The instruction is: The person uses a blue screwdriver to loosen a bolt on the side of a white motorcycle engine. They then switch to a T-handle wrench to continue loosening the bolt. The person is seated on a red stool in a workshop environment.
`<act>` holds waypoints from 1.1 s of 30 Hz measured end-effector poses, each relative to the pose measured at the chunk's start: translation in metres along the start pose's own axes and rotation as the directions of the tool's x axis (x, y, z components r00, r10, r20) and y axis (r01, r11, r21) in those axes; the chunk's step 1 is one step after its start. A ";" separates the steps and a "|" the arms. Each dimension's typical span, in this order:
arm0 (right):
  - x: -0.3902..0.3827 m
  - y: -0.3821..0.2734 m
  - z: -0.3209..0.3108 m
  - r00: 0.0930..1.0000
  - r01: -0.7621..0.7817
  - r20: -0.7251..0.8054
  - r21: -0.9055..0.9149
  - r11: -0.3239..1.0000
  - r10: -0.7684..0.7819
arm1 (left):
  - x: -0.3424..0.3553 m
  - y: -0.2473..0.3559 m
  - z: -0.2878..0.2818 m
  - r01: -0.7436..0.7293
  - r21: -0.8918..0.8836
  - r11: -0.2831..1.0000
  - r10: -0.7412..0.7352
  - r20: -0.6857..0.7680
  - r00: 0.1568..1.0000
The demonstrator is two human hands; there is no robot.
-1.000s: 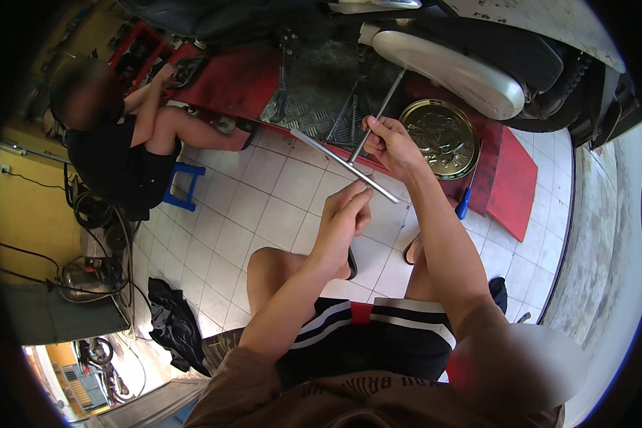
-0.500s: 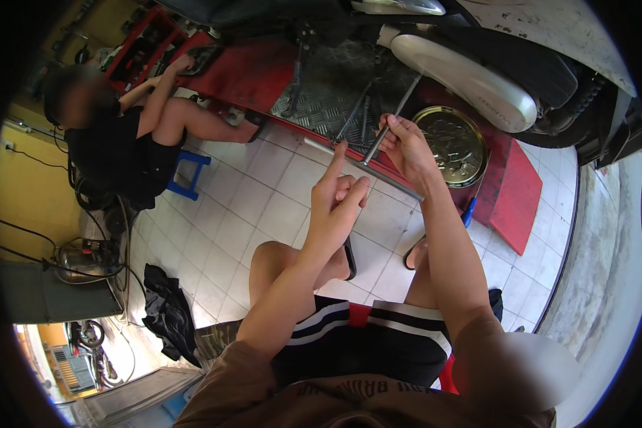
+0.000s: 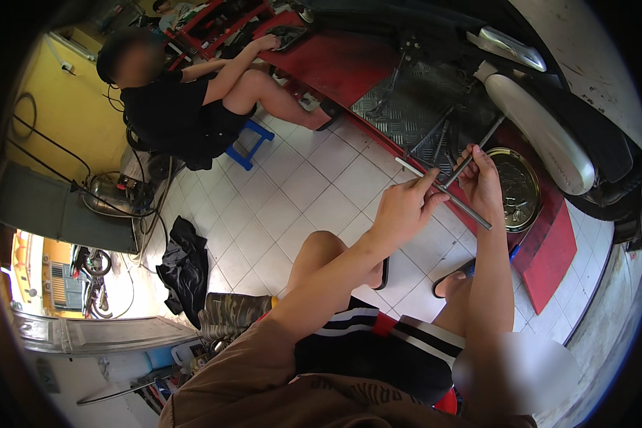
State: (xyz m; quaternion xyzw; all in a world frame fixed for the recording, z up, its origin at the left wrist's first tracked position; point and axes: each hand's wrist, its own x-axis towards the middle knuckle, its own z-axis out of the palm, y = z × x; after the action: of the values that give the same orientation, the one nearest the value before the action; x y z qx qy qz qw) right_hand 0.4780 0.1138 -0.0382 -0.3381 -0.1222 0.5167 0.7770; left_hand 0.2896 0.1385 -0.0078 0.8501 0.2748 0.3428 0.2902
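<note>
A metal T-handle wrench reaches from the motorcycle's side, by the silver exhaust cover, toward me. My right hand wraps its fingers round the shaft, just beyond the crossbar. At the crossbar's middle, my left hand has its index finger and thumb against the bar, its other fingers curled. Where the wrench's far tip meets the motorcycle is too dark to make out. Right of my right hand lies a round gold-coloured tray with small metal parts in it.
The motorcycle stands on a red lift platform with a dark tread plate holding several tools. A blue-handled tool lies by the tray. A person sits left on a blue stool. Black cloth lies on the tiles.
My left hand has come onto the crossbar; before, it was apart from it with the index finger extended. My right hand stays on the shaft. The whole view has swung left.
</note>
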 end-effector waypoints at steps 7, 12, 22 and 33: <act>-0.026 0.024 0.011 0.925 -0.150 0.325 -0.162 0.975 0.196 | 0.004 -0.006 0.001 0.173 0.078 0.982 -0.168 -0.070 0.983; -0.013 0.029 0.003 0.937 -0.066 0.324 -0.194 0.979 0.128 | -0.013 -0.001 0.008 0.261 -0.182 0.948 -0.217 0.232 0.948; -0.010 0.024 0.013 0.970 -0.031 0.232 -0.163 0.986 0.069 | -0.004 0.009 -0.008 0.471 -0.263 0.842 -0.415 0.242 0.877; -0.002 0.020 -0.007 0.987 -0.052 0.141 -0.145 0.988 0.073 | -0.002 0.013 -0.011 0.569 -0.349 0.745 -0.381 0.477 0.792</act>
State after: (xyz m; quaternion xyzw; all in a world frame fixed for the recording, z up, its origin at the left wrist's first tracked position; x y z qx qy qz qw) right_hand 0.4667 0.1138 -0.0557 -0.3572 -0.2043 0.5541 0.7236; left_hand 0.2835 0.1321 0.0067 0.7004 0.3325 0.1427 0.6152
